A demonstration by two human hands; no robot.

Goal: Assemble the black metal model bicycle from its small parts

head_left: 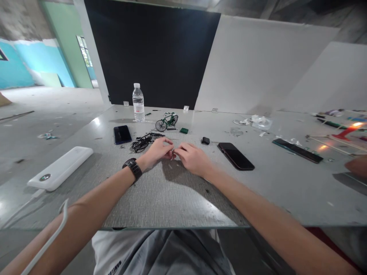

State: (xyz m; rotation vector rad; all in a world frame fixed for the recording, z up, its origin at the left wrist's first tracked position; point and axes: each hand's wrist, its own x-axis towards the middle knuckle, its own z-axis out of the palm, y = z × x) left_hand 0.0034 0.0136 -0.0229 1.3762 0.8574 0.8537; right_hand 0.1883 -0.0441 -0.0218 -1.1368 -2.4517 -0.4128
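My left hand (161, 149) and my right hand (192, 158) meet above the table, fingertips pinched close together. Between them is a tiny piece, too small and too hidden to name. A black model bicycle (141, 143) lies beside my left hand, near its knuckles. Farther back, a green model bicycle (168, 121) stands upright. A small dark green block (184, 130) lies behind my right hand, and a small black object (205, 140) sits behind it to the right.
Phones lie to the left (122, 134) and right (236, 156) of my hands. A water bottle (138, 103) stands at the back. A white power bank (60, 168) with a cable is at left. Plastic wrapping (260, 122) and another person's hand (357, 166) are at right.
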